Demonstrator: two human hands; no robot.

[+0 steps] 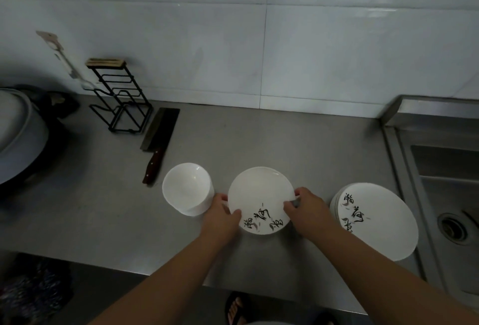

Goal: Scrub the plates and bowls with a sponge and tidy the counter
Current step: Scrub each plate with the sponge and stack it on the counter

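A small white plate with black brush writing sits in the middle of the steel counter, apparently on top of a stack. My left hand grips its left rim with the thumb on top. My right hand grips its right rim the same way. To the left stands a stack of white bowls. A stack of larger white plates with the same writing lies to the right. No sponge is in view.
A cleaver with a dark handle lies behind the bowls. A black wire rack stands by the tiled wall. A wok with a lid is at far left. The steel sink lies at the right.
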